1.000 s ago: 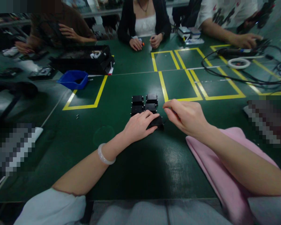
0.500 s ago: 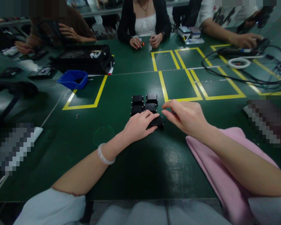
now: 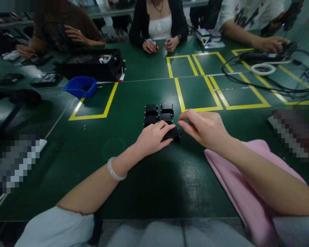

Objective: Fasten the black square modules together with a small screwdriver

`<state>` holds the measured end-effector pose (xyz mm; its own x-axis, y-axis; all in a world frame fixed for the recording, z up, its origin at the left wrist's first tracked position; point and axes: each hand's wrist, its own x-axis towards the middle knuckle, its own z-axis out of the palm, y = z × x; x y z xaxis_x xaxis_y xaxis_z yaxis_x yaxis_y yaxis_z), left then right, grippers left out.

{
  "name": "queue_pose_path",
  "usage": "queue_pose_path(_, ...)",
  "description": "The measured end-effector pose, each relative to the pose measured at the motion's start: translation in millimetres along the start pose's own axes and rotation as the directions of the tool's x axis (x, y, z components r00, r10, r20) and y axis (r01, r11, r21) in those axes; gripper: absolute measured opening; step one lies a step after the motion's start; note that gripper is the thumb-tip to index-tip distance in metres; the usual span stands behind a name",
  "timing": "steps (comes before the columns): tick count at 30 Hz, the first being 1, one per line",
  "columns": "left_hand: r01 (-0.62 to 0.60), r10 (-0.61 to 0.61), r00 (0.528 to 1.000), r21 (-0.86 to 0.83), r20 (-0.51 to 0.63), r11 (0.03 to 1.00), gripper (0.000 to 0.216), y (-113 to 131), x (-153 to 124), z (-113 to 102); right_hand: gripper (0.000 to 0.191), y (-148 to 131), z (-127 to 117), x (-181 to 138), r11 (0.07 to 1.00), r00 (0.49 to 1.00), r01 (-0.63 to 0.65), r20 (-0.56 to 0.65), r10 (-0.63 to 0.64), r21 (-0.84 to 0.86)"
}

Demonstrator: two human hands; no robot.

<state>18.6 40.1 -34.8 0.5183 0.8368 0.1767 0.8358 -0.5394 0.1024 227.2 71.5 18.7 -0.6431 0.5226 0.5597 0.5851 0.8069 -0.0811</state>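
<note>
Several small black box-shaped parts (image 3: 159, 114) sit in a tight cluster on the green table (image 3: 149, 178). My left hand (image 3: 151, 139) lies over the nearest black part (image 3: 173, 133), fingers curled down on it, holding it against the table. My right hand (image 3: 204, 128) hovers just right of that part with thumb and fingers pinched together at its tip; what the pinch holds is too small to make out. A white bangle (image 3: 113, 169) is on my left wrist.
A pink cloth (image 3: 244, 192) lies under my right forearm. A blue bin (image 3: 80, 86) and a black tray (image 3: 92, 64) stand at the back left, cables (image 3: 273, 75) and a white ring (image 3: 262, 69) at the back right. Other people's hands rest along the far edge. Yellow tape marks boxes.
My right hand's pinched fingertips have edged slightly left and down toward the nearest black part. My left hand has stayed put.
</note>
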Motion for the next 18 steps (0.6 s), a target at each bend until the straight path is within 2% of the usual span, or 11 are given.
queue_pose_path(2,-0.001,0.001,1.000,0.002,0.008,1.000,0.043,0.2,0.2,-1.0,0.022,-0.5,0.8,-0.1,1.000,1.000,-0.009,-0.008,0.009,-0.001)
queue_pose_path(5,-0.007,0.007,1.000,-0.003,0.020,1.000,0.043,0.2,0.4,-2.2,0.025,-1.9,1.9,-0.6,0.999,0.999,-0.035,-0.005,0.035,0.007)
queue_pose_path(11,-0.008,0.008,1.000,0.001,0.004,1.000,0.043,-0.5,0.0,-0.8,0.024,-1.7,-1.6,0.2,0.997,0.997,-0.043,0.067,0.039,0.059)
queue_pose_path(18,-0.002,0.003,1.000,-0.024,0.007,1.000,0.043,-0.6,-0.1,-0.9,0.021,-1.3,0.3,0.0,0.998,0.999,-0.041,0.021,0.041,0.038)
